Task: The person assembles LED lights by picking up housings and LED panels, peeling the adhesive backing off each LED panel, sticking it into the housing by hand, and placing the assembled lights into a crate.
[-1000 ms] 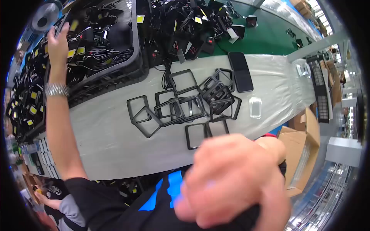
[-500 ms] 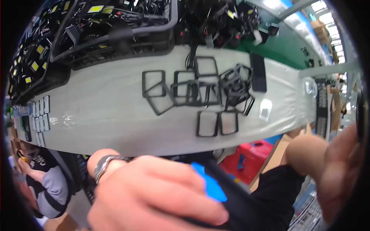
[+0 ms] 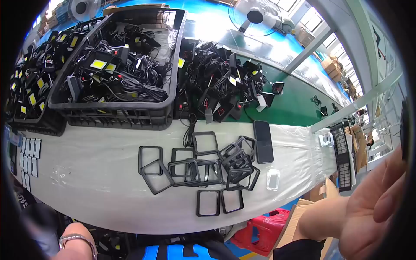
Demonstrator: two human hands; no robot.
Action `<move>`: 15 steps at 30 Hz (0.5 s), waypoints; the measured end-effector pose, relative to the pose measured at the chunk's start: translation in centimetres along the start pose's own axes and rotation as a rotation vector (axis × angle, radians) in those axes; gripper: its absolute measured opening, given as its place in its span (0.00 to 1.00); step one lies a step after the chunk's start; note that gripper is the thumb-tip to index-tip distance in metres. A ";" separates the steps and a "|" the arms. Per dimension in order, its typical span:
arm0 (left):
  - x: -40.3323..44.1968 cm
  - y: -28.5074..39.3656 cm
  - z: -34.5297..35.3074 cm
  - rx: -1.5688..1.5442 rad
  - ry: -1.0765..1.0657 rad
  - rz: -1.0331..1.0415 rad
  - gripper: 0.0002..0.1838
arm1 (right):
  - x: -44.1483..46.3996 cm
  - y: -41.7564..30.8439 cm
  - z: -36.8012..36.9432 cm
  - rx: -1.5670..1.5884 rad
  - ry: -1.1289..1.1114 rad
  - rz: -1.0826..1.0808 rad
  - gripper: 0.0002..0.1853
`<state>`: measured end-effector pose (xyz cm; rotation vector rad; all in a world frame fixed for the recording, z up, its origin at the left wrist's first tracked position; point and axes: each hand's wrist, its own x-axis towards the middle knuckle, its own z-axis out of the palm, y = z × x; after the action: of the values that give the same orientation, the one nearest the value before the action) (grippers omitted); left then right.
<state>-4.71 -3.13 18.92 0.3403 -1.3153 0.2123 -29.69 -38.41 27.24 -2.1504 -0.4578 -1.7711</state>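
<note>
My left hand (image 3: 77, 255) is at the bottom left edge, mostly cut off; only the wrist with a metal bracelet and a little skin below it show, and its fingers are hidden. Close to the camera at the right edge is my right hand (image 3: 375, 210), its fingers bent and pressed together; what they hold, if anything, is out of sight. Neither hand touches the table (image 3: 108, 186). Several black rectangular frames (image 3: 208, 191) lie there, some overlapping in a pile. Beside them are a black phone (image 3: 263, 142) and a small clear rectangular piece (image 3: 273, 179).
A black crate (image 3: 117, 108) of cabled lamp units stands at the back left, with another crate (image 3: 47, 123) beside it. More units (image 3: 225, 86) are heaped on the green surface (image 3: 286, 102). A red stool (image 3: 262, 232) and cardboard box (image 3: 294, 221) stand below the table.
The view has tilted up, showing more of the crates and fans. My left hand has left the crate and moved down to the bottom edge. My right hand has shifted to the right edge.
</note>
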 end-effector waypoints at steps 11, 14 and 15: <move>3.0 -5.9 0.7 -0.271 0.020 0.382 0.10 | -1.7 -0.9 2.8 0.099 -0.056 0.057 0.18; 2.7 -6.3 2.8 -0.276 0.186 0.131 0.14 | -1.9 -1.4 4.1 0.145 -0.071 0.077 0.17; 1.8 -6.2 2.9 -0.137 0.237 -0.045 0.13 | -1.9 -1.4 4.6 0.164 -0.079 0.082 0.17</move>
<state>-4.80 -10.08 20.54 0.2209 -1.0806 0.1200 -26.63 -35.24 24.55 -2.0988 -0.5079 -1.5532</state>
